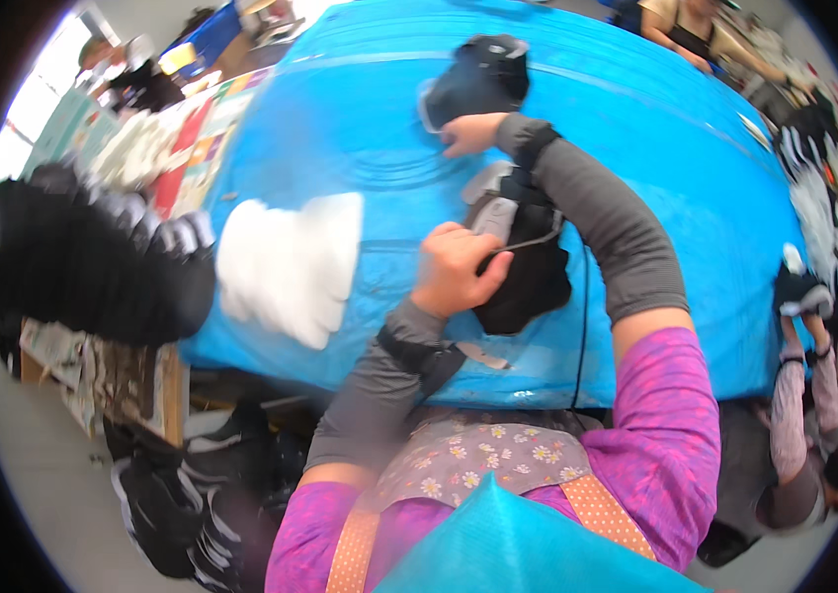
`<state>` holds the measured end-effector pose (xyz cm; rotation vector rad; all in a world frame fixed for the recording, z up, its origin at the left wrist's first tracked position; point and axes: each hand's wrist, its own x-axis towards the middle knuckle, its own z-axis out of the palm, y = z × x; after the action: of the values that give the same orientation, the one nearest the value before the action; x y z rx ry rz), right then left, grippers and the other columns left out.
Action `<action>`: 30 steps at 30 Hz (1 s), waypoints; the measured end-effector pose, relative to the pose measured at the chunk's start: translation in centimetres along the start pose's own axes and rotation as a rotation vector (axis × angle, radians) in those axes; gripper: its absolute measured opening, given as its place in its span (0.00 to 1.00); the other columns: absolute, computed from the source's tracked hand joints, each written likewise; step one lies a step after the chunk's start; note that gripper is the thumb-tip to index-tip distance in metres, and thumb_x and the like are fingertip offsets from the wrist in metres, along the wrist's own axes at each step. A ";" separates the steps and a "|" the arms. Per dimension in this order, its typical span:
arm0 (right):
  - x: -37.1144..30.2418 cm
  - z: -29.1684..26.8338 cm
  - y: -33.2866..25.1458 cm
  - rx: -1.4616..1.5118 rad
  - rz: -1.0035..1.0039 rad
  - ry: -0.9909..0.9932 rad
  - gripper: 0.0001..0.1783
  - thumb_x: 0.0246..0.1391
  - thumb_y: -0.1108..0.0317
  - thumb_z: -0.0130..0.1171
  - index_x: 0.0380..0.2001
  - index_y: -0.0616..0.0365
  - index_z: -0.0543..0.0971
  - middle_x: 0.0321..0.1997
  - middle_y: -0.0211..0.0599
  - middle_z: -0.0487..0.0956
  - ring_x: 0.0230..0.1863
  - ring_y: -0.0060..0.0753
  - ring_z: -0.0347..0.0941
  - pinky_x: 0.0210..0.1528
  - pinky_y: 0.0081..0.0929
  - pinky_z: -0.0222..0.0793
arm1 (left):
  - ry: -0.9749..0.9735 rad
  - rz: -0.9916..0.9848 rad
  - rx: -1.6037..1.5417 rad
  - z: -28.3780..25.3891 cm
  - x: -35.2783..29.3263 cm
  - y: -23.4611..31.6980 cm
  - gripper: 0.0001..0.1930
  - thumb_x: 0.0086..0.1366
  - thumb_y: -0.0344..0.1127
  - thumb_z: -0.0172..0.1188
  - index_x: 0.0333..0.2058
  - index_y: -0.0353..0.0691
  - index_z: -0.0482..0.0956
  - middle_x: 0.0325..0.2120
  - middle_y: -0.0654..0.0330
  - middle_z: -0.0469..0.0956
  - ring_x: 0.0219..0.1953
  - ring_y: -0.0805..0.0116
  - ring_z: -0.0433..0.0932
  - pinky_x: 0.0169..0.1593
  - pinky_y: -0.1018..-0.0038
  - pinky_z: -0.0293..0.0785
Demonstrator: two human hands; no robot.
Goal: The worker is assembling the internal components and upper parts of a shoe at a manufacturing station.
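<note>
A black shoe upper (528, 287) with a grey tongue-like piece (494, 219) lies on the blue-covered table in front of me. My left hand (456, 269) is at its left side, fingers curled against its edge and thumb beside a thin curved metal-looking piece. What exactly those fingers grip is partly hidden. Farther off, my right hand (473, 134) reaches to a second black upper (483, 79) with a pale rim and closes on its near edge. Motion blurs that piece. A dark cord (583, 326) runs beside the near upper to the table's front edge.
A stack of white foot-shaped pieces (291, 262) lies to the left on the blue cover (389, 198). Beyond it is a row of black uppers (93, 262). Black shoes (177, 504) are piled below left. Other people work at the far left, far right and right (799, 425).
</note>
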<state>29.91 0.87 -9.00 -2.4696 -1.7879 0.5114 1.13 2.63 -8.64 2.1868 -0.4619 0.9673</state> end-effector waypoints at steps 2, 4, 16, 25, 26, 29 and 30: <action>0.1 0.2 0.1 0.043 0.030 0.014 0.28 0.56 0.51 0.61 0.51 0.62 0.77 0.47 0.49 0.81 0.49 0.50 0.77 0.53 0.39 0.71 | -0.003 -0.001 -0.013 -0.1 0.2 0.2 0.06 0.55 0.35 0.66 0.26 0.41 0.80 0.17 0.57 0.75 0.20 0.56 0.74 0.32 0.64 0.68; -0.2 0.0 -0.7 0.043 0.036 0.041 0.25 0.54 0.53 0.62 0.49 0.60 0.78 0.44 0.47 0.82 0.47 0.48 0.78 0.49 0.39 0.72 | -0.019 0.011 -0.025 -0.6 0.2 0.2 0.05 0.55 0.33 0.65 0.27 0.39 0.80 0.17 0.57 0.76 0.20 0.56 0.74 0.32 0.65 0.68; -3.0 0.4 0.9 -0.138 0.271 0.301 0.07 0.50 0.63 0.61 0.32 0.52 0.80 0.34 0.42 0.82 0.41 0.50 0.79 0.40 0.44 0.73 | -0.030 0.011 -0.030 -0.4 0.3 0.5 0.06 0.57 0.34 0.64 0.25 0.39 0.79 0.15 0.57 0.74 0.19 0.57 0.72 0.30 0.65 0.66; -5.9 -2.5 1.7 -0.004 0.216 0.544 0.07 0.52 0.68 0.56 0.33 0.53 0.80 0.36 0.43 0.81 0.43 0.51 0.77 0.44 0.41 0.73 | 0.010 0.050 -0.018 -0.5 0.0 0.4 0.06 0.57 0.35 0.65 0.24 0.40 0.79 0.15 0.58 0.73 0.19 0.58 0.72 0.30 0.66 0.66; -6.1 -2.7 1.6 0.030 0.189 0.656 0.06 0.53 0.68 0.56 0.34 0.53 0.80 0.36 0.43 0.80 0.42 0.51 0.77 0.43 0.41 0.73 | 0.010 0.048 -0.020 -0.5 -0.1 0.4 0.06 0.57 0.35 0.65 0.24 0.40 0.79 0.15 0.58 0.73 0.19 0.58 0.72 0.30 0.66 0.66; -7.1 -3.6 1.9 0.126 0.169 0.847 0.05 0.55 0.68 0.56 0.35 0.53 0.78 0.36 0.44 0.80 0.41 0.51 0.75 0.42 0.41 0.71 | 0.024 0.057 -0.039 -0.3 -0.3 0.1 0.07 0.57 0.35 0.64 0.24 0.40 0.79 0.14 0.59 0.72 0.18 0.58 0.72 0.30 0.66 0.66; -7.4 -4.1 2.1 0.066 0.130 1.020 0.05 0.55 0.67 0.56 0.34 0.53 0.78 0.37 0.44 0.79 0.39 0.53 0.75 0.41 0.41 0.71 | 0.029 0.045 -0.039 -0.4 -0.4 0.0 0.07 0.57 0.35 0.64 0.24 0.40 0.79 0.14 0.59 0.72 0.18 0.58 0.72 0.30 0.66 0.66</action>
<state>31.01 -6.08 -3.88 -2.1328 -1.1466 -0.5935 0.69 2.91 -8.74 2.1330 -0.5144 1.0052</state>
